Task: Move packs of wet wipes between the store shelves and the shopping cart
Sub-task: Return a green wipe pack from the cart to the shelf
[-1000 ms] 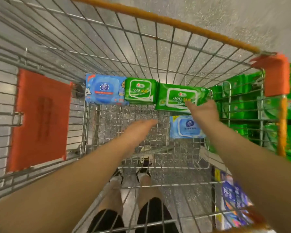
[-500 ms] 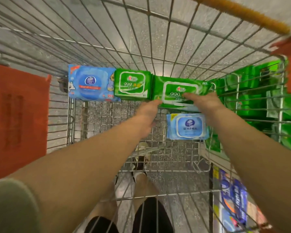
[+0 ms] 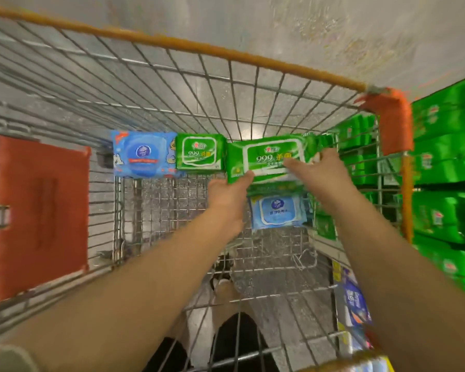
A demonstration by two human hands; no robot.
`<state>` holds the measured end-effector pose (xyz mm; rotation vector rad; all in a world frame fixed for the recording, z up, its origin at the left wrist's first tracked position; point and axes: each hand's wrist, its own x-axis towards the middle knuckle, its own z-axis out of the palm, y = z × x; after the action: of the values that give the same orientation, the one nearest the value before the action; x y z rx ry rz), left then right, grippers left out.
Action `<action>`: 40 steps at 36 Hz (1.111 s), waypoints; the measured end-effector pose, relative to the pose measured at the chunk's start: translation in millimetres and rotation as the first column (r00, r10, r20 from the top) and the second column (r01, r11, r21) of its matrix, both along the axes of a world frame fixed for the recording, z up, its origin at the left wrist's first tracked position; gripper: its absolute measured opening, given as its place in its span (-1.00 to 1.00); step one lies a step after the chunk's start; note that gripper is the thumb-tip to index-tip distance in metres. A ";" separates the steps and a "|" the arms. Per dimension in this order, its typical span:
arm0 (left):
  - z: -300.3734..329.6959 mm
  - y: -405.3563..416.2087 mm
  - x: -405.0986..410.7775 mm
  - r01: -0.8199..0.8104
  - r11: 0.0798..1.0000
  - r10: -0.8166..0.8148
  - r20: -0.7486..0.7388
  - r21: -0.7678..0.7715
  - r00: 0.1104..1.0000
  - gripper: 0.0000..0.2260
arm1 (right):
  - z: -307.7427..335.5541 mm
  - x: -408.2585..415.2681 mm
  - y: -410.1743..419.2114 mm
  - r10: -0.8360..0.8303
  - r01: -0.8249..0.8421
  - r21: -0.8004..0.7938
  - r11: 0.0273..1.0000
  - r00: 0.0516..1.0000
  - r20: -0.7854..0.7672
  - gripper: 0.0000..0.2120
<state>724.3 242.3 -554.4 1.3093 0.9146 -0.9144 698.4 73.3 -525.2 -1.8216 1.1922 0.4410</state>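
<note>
Both hands — left hand [image 3: 227,193], right hand [image 3: 324,174] — grip the large green wet-wipes pack [image 3: 269,157] inside the wire shopping cart [image 3: 172,84], above a pale blue wipes pack [image 3: 277,213]; a small green pack [image 3: 199,153] and a blue pack [image 3: 142,154] lie just beside.

Both hands, left hand [image 3: 230,194] and right hand [image 3: 324,173], are gripping a large green wipes pack [image 3: 269,157] inside the shopping cart [image 3: 172,47], toward 12 o'clock.

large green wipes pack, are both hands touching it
Touching. The head view shows the left hand at the large green pack's lower left corner and the right hand gripping its right end.
</note>
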 end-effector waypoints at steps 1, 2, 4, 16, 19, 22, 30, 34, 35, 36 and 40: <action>12.1 2.2 -0.6 0.006 1.000 -0.006 0.029 -0.014 1.000 -0.63 | 11.0 -2.0 1.1 0.008 -0.008 -0.004 1.000 1.000 -0.002 -0.04; 21.2 4.7 -1.6 0.011 1.000 -0.009 0.049 -0.028 0.999 -0.72 | 19.1 -4.2 2.9 0.027 -0.027 -0.026 0.999 1.000 -0.001 -0.06; 47.5 12.3 -1.6 0.028 0.998 -0.023 0.093 -0.054 0.995 -0.72 | 54.1 -9.4 9.5 0.062 -0.062 -0.062 0.996 0.998 0.001 -0.08; 187.5 61.2 1.3 0.256 0.966 -0.212 0.441 -0.041 0.872 -0.90 | 209.2 -60.9 72.4 -0.211 0.238 -0.036 0.971 0.913 0.350 -0.78; 221.4 64.3 -6.8 0.358 0.933 -0.287 0.524 -0.038 0.802 -0.76 | 246.5 -81.2 84.6 -0.300 0.332 -0.004 0.943 0.858 0.416 -0.66; 253.9 63.5 -21.1 0.464 0.886 -0.362 0.596 -0.021 0.717 -0.65 | 286.6 -114.7 92.7 -0.316 0.388 -0.069 0.919 0.830 0.461 -0.81; 341.5 41.3 -89.2 0.763 0.637 -0.556 0.752 0.112 0.354 -0.75 | 368.8 -222.1 113.5 -0.435 0.621 -0.193 0.760 0.707 0.558 -0.77; 383.4 21.7 -140.6 0.844 0.522 -0.551 0.804 0.122 0.224 -0.80 | 394.9 -288.9 113.3 -0.504 0.732 -0.227 0.642 0.626 0.595 -0.78; 389.0 18.3 -149.3 0.859 0.499 -0.540 0.816 0.114 0.206 -0.79 | 397.7 -300.7 112.7 -0.517 0.750 -0.225 0.622 0.609 0.602 -0.80; 396.7 11.6 -164.8 0.876 0.468 -0.523 0.835 0.116 0.169 -0.73 | 403.0 -321.0 112.6 -0.536 0.783 -0.217 0.583 0.572 0.621 -0.81; 418.9 -15.5 -234.2 0.904 0.394 -0.495 0.867 0.166 0.057 -0.76 | 425.1 -402.2 118.2 -0.572 0.850 -0.275 0.449 0.510 0.642 -0.73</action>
<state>490.1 226.8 -135.6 1.5360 -0.9087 -0.9626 296.2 191.5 -100.1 -1.4696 1.7195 -0.9451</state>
